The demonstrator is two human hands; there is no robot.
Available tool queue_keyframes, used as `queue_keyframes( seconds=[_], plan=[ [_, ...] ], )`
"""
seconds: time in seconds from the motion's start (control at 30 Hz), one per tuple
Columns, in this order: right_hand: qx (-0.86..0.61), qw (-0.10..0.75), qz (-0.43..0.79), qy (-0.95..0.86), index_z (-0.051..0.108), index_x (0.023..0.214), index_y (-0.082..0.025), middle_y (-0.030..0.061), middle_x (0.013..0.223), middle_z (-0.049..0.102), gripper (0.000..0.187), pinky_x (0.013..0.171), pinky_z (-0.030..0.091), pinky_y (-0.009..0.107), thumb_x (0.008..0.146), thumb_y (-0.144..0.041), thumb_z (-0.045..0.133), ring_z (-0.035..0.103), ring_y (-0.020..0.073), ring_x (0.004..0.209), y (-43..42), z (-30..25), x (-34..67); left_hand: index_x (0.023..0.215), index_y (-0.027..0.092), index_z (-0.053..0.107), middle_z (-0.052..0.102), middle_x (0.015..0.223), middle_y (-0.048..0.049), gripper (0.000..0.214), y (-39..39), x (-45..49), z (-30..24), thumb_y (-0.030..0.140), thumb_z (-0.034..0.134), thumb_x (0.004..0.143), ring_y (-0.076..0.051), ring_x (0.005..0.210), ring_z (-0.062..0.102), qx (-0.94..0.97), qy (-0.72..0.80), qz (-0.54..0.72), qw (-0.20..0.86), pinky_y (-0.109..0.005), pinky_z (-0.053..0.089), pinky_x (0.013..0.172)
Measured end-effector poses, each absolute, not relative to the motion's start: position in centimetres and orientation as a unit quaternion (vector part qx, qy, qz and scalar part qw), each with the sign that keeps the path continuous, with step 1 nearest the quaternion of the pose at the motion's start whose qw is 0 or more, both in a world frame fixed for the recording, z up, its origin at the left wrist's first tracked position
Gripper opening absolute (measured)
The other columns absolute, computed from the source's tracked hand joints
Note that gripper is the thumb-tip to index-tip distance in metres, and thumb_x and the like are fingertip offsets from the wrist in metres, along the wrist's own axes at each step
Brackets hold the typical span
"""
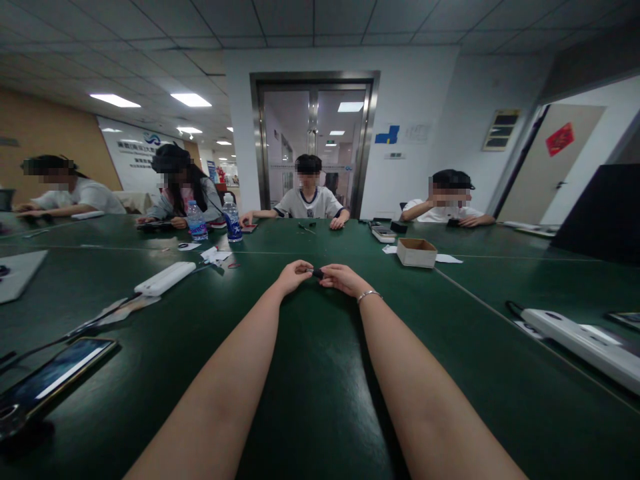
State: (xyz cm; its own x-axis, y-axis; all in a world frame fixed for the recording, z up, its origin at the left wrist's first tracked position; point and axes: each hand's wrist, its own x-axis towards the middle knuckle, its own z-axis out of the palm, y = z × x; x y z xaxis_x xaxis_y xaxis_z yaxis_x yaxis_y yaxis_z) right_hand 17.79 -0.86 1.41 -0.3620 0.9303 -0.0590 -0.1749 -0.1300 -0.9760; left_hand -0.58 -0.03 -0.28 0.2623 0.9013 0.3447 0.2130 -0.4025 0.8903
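While both your arms reach forward to the middle of the frame, you have one small black piece [317, 273] between your hands. Your left grip [293, 277] pinches its left end with the fingertips, and your right grip [344, 279] pinches its right end. As far as can be judged, getting hold of the piece is done: each of your hands has an end of it. Setting it down is not yet done. You can't tell from here whether it is one part or two being joined or parted; your fingers cover most of it, and it shows too small.

Around that spot, the green surface [310, 373] carries a box [417, 259] right of centre, untouched by you, and paper scraps [215, 256] left of centre. A white strip [166, 278] lies nearer your left arm, with your closest phone [60, 373] at the lower left. Across from you, at upper centre, a co-worker [311, 200] rests both hands on the far side, well apart from yours.
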Motion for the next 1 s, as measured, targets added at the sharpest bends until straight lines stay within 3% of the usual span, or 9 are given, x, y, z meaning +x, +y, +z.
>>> queue_keyframes(
  seconds=[0.4, 0.6, 0.73, 1.0],
  plan=[
    [-0.382, 0.41, 0.649, -0.515, 0.056, 0.085, -0.008, 0.0083, 0.07, 0.064, 0.005, 0.056, 0.055, 0.02, 0.08, -0.007, 0.058, 0.065, 0.0129, 0.057, -1.3, 1.8, 17.7, 0.091, 0.014, 0.06, 0.063, 0.089, -0.0079, 0.038, -0.9, -0.4, 0.5, 0.043, 0.064, 0.066, -0.015, 0.076, 0.059, 0.646, 0.439, 0.448, 0.435, -0.025, 0.045, 0.062],
    [-0.385, 0.41, 0.647, -0.515, 0.057, 0.085, -0.009, 0.0071, 0.071, 0.064, 0.007, 0.056, 0.055, 0.02, 0.079, -0.007, 0.059, 0.065, 0.0124, 0.057, -1.2, 1.8, 17.7, 0.084, 0.012, 0.061, 0.06, 0.068, -0.004, 0.037, -0.4, -0.4, 0.1, 0.044, 0.062, 0.067, -0.011, 0.062, 0.055, 0.661, 0.447, 0.425, 0.428, -0.024, 0.043, 0.058],
    [-0.389, 0.413, 0.648, -0.508, 0.056, 0.085, -0.008, 0.0069, 0.07, 0.064, 0.007, 0.055, 0.055, 0.019, 0.079, -0.006, 0.059, 0.065, 0.0123, 0.057, -1.3, 1.8, 17.6, 0.089, 0.013, 0.061, 0.062, 0.078, -0.006, 0.038, -0.7, -0.4, 0.3, 0.04, 0.067, 0.064, -0.012, 0.069, 0.056, 0.669, 0.431, 0.434, 0.423, -0.023, 0.043, 0.06],
    [-0.387, 0.414, 0.65, -0.506, 0.057, 0.085, -0.009, 0.0067, 0.07, 0.064, 0.007, 0.055, 0.055, 0.019, 0.078, -0.007, 0.061, 0.065, 0.0122, 0.057, -1.3, 1.9, 17.6, 0.091, 0.012, 0.06, 0.058, 0.066, -0.003, 0.033, 0.2, -0.2, -0.2, 0.04, 0.05, 0.077, -0.009, 0.058, 0.053, 0.663, 0.465, 0.42, 0.409, -0.02, 0.041, 0.054]
  ],
)
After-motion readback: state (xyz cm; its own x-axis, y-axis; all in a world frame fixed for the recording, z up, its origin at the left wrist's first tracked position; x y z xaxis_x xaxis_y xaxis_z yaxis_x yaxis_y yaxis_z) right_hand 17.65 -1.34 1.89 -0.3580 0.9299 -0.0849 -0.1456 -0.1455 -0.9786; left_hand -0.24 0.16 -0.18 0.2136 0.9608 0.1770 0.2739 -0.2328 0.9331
